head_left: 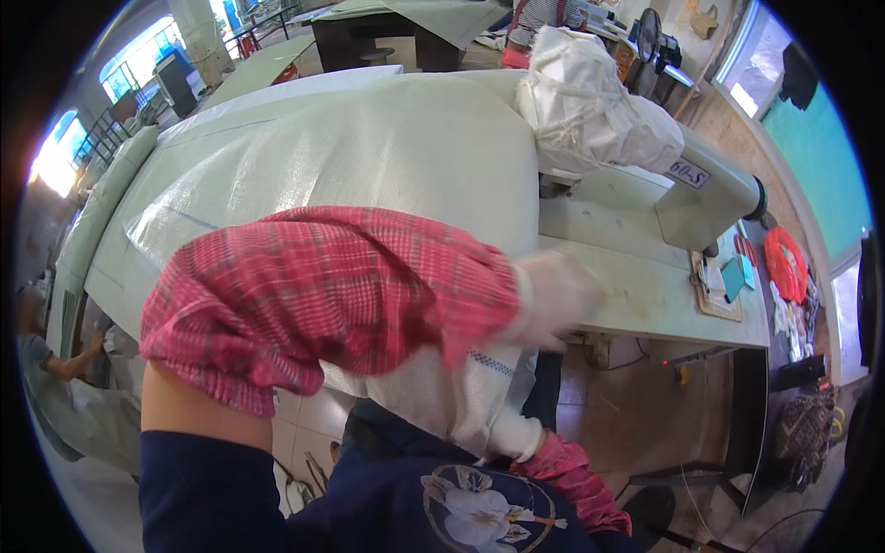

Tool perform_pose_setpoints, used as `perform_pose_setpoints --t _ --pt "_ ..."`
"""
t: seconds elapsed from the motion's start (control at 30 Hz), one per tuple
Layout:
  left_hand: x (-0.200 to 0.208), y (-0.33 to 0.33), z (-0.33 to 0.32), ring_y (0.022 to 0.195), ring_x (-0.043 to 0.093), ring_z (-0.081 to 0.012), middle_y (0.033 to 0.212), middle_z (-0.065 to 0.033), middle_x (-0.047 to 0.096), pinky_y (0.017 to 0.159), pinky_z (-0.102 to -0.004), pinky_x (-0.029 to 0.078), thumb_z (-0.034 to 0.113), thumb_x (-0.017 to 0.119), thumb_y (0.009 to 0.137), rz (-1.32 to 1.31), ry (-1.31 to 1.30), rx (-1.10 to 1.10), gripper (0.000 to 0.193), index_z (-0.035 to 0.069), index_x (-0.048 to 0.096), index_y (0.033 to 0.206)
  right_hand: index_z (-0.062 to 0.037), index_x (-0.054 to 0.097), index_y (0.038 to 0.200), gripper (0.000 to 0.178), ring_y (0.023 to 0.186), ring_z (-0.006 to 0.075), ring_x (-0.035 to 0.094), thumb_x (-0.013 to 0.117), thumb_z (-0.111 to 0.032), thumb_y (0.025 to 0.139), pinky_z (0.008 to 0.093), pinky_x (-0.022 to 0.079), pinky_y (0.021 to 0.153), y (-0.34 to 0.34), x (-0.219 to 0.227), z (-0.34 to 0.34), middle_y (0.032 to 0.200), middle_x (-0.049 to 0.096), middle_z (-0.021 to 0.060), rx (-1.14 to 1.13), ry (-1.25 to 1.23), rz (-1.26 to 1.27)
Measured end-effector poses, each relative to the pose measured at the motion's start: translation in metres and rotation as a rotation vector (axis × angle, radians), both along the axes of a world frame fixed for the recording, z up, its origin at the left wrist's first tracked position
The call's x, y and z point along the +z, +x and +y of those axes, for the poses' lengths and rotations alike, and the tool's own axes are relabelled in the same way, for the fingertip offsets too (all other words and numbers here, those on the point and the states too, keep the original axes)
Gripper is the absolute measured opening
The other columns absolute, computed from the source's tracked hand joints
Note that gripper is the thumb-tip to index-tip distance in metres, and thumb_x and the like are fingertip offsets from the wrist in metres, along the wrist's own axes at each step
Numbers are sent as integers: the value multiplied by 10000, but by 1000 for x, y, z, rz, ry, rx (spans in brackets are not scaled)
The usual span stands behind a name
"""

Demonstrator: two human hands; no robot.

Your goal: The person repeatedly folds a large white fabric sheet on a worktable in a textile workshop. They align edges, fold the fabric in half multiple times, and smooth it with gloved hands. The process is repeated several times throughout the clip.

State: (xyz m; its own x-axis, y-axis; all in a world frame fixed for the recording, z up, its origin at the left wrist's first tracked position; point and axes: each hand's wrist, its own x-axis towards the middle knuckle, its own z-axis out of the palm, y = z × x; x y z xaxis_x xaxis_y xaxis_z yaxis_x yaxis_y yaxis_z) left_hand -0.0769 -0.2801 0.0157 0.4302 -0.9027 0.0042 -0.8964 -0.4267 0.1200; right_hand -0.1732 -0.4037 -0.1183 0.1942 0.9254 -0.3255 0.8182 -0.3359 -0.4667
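A large sheet of white woven fabric [369, 147] lies over the long sewing table [645, 295] and hangs off its near edge. My left hand [553, 300], in a white glove below a red plaid sleeve cover, is blurred at the table's edge, right beside the fabric's side; whether it grips anything does not show. Lower down, my gloved right hand [514, 439] is closed on the hanging part of the fabric, close to my body.
An industrial sewing machine [710, 194] stands at the table's right end, with a crumpled white sack [590, 111] bundled over it. A small tray of tools [724, 286] and an orange item [784, 263] lie beyond. One person sits low at the left [46, 359], another stands far back [544, 14].
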Motion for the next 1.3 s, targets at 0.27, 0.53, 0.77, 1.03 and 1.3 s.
perform_pose_setpoints --t 0.27,0.53,0.77,1.03,1.3 --pt "-133 -7 106 1237 493 -286 1349 -191 493 1092 -409 299 190 615 741 -149 186 10 742 -33 379 1407 -1 697 902 249 828 209 653 534 -187 934 345 513 757 -12 25 -22 882 693 119 -852 513 805" --pt "-112 10 76 997 616 -305 1093 -138 625 930 -431 412 359 506 944 40 209 315 520 6 490 1325 69 631 1045 309 708 106 581 597 -222 943 235 477 604 52 -12 -24 844 638 73 -1483 863 848" --pt "-128 6 89 1008 597 -282 1084 -114 613 918 -425 410 409 548 917 -112 163 244 556 64 503 1351 48 647 910 251 616 80 467 612 -200 923 287 411 560 15 -36 18 675 563 13 -1481 814 590" --pt "-134 -27 69 948 548 -237 977 -73 568 893 -407 392 418 578 886 -184 23 73 498 187 549 1327 51 633 1087 264 598 144 524 523 -143 947 328 432 563 -4 -30 -1 690 592 79 -1498 998 250" --pt "-136 -27 64 895 564 -236 943 -69 572 833 -409 400 428 549 902 -72 21 -4 428 311 553 1314 64 493 1317 442 691 356 656 509 -105 909 437 495 621 -9 -13 -12 816 673 207 -1209 285 -311"
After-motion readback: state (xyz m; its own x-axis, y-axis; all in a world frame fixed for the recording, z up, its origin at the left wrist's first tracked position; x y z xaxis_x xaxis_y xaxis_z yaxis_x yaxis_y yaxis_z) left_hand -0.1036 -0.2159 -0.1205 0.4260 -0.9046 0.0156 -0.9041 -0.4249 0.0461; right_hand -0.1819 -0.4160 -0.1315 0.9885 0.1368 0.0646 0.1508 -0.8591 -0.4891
